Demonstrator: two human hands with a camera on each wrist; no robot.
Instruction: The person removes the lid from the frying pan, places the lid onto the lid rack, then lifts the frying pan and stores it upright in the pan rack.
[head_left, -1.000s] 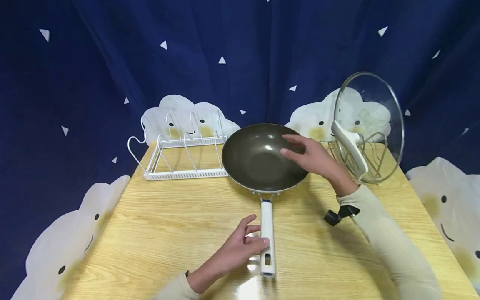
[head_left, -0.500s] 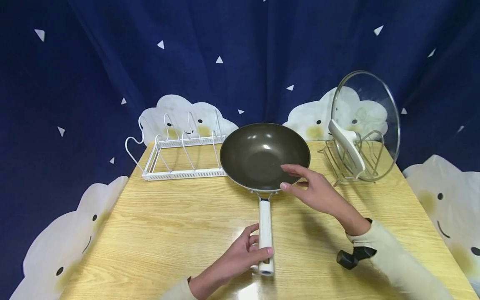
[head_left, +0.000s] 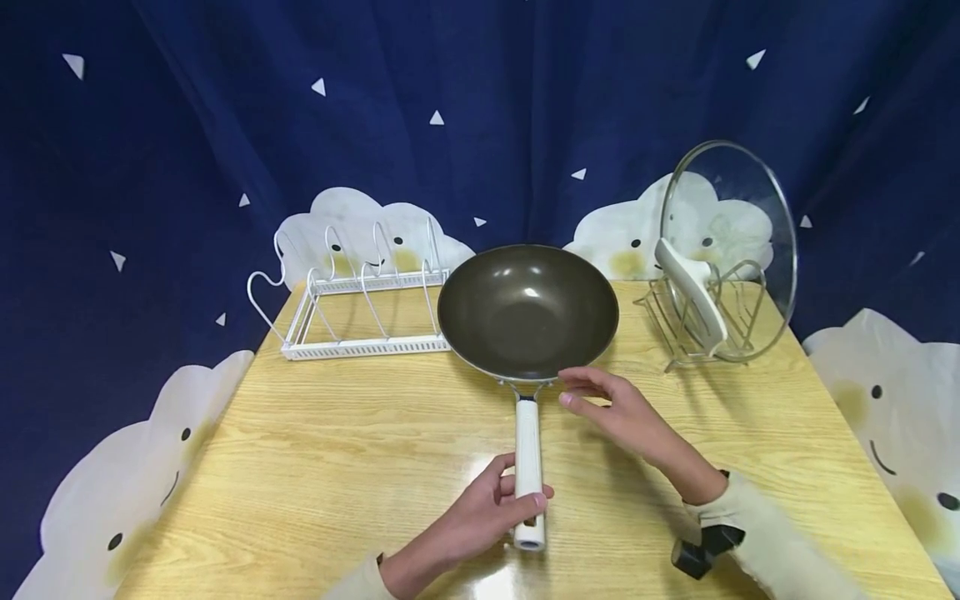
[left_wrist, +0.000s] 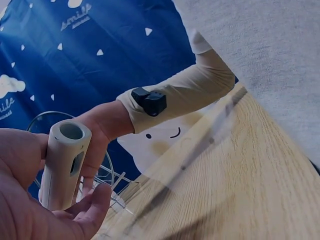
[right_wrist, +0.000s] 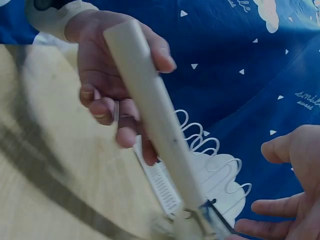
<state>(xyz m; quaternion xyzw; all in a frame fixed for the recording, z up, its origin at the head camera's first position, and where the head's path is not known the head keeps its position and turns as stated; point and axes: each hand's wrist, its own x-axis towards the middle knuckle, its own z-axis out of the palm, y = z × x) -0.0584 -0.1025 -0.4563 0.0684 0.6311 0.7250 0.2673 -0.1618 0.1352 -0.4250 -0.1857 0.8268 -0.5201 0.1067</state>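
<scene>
A dark non-stick wok (head_left: 528, 310) with a white handle (head_left: 528, 462) sits in the middle of the wooden table (head_left: 315, 467). My left hand (head_left: 491, 512) grips the near end of the handle, fingers and thumb curled round it; the left wrist view shows the handle's hollow end (left_wrist: 65, 167) in my palm. My right hand (head_left: 611, 408) hovers open just right of the handle's metal neck, near the wok's front rim, fingers relaxed and holding nothing. The right wrist view shows the handle (right_wrist: 150, 110) with the left hand (right_wrist: 107, 90) round it.
A white wire rack (head_left: 360, 292) stands at the back left of the table. At the back right a glass lid (head_left: 731, 242) with a white handle leans upright in a metal stand (head_left: 678, 321). A blue curtain with cloud shapes hangs behind.
My right hand drew back from over the wok's bowl to beside the handle's neck. My left hand closed round the handle's end and slid slightly nearer.
</scene>
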